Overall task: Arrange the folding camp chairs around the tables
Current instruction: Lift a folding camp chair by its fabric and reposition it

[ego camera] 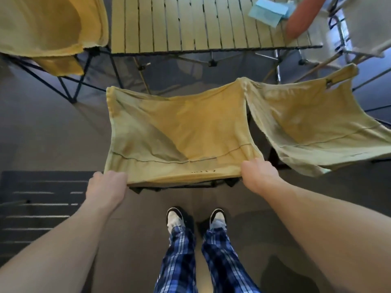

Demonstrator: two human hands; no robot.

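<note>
Our left hand (106, 183) and right hand (257, 173), fingers curled, grip the back edge of the chair (179, 132) facing the table (190, 24); it looks light, with a floppy seat, so we hold the frame corners.

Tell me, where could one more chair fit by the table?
Bare floor lies between the far-left yellow chair and the chair both hands hold, left hand, right hand. The right side is crowded: another yellow chair sits close beside it. The slatted table has bare slats left of the blue cloth.
</note>
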